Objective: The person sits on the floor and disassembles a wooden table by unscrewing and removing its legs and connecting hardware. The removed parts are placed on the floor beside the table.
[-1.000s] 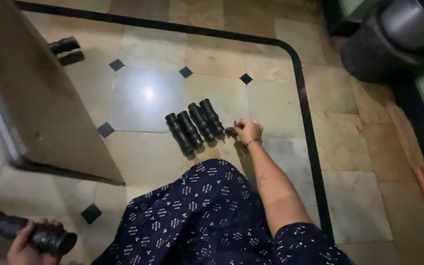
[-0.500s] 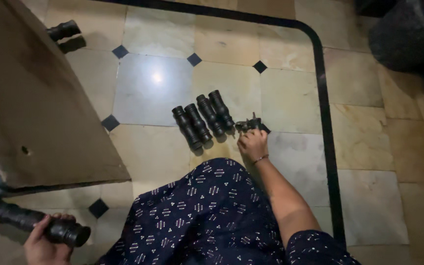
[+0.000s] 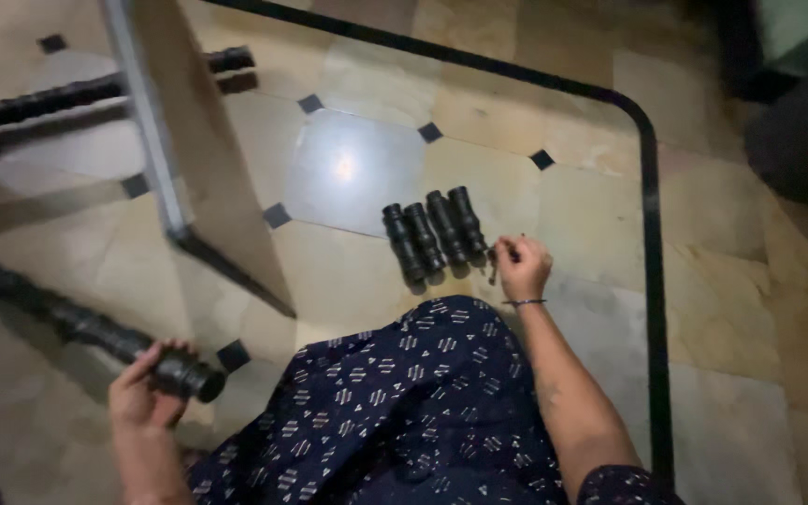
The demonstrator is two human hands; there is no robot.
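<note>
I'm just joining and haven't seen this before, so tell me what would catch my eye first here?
First, the four short black turned pieces lying side by side on the tiled floor, just beyond the patterned dark-blue lap. The right hand sits right beside them, its fingers pinching some small dark hardware. At lower left, the left hand grips the end of a long black turned leg, next to a tipped wooden panel.

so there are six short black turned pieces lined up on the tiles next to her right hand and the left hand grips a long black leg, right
Not quite: the head view shows four short black turned pieces lined up on the tiles, not six. The rest holds: they lie beside the right hand, and the left hand grips the end of a long black leg.
</note>
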